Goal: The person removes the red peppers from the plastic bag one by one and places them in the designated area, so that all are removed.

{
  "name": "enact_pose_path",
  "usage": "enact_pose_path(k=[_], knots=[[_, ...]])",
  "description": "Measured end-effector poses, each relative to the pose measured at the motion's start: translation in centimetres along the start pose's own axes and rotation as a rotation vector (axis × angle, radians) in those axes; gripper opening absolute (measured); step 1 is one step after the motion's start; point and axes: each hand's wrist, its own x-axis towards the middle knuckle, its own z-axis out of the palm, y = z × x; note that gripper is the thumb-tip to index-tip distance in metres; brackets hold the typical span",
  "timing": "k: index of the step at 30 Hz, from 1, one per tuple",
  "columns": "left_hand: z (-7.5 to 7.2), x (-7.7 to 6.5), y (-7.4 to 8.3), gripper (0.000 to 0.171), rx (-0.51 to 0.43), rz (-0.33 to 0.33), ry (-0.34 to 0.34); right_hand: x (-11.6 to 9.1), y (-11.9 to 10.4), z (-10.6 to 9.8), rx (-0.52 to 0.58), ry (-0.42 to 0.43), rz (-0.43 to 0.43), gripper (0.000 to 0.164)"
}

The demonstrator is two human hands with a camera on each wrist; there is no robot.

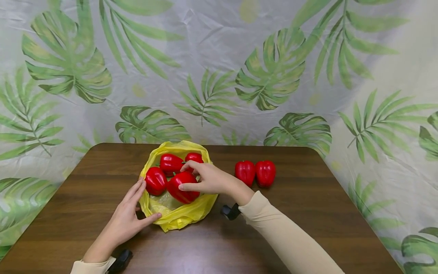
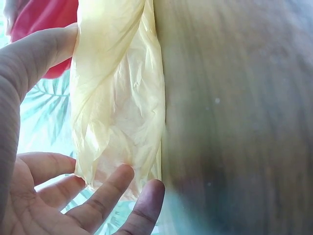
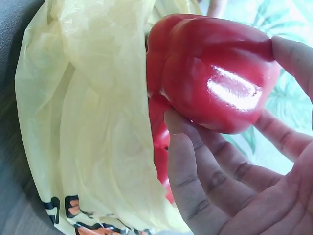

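Observation:
A yellow plastic bag (image 1: 196,215) stands with its mouth wide on the brown table. My right hand (image 1: 208,179) grips a red bell pepper (image 1: 183,193) over the bag's mouth, thumb on one side and fingers on the other. In the right wrist view this glossy pepper (image 3: 210,73) sits at the level of the bag's rim. Three more red peppers lie inside, one at the left (image 1: 155,181), two farther back. My left hand (image 1: 124,219) rests against the bag's left side, thumb at the near rim and fingers spread along the outside (image 2: 117,93).
Two red bell peppers (image 1: 245,172) (image 1: 265,173) stand side by side on the table (image 1: 301,213), right of the bag. A leaf-patterned cloth (image 1: 219,57) hangs behind the table's back edge. Each wrist wears a black strap device (image 1: 230,212).

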Motion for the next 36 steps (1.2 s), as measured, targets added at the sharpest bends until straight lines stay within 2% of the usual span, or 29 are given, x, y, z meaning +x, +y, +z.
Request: enact_pose_path(k=[11, 25, 36], knots=[[0.2, 0.1, 0.2, 0.112, 0.004, 0.018, 0.014, -1.8, 0.7, -1.2, 0.072, 0.032, 0.031, 0.046], [0.0, -0.1, 0.1, 0.114, 0.009, 0.014, 0.007, -3.4, 1.8, -2.2, 0.129, 0.066, 0.079, 0.050], [0.0, -0.1, 0.1, 0.113, 0.012, 0.020, 0.008, -5.9, 2.8, -3.1, 0.197, 0.110, 0.131, 0.051]])
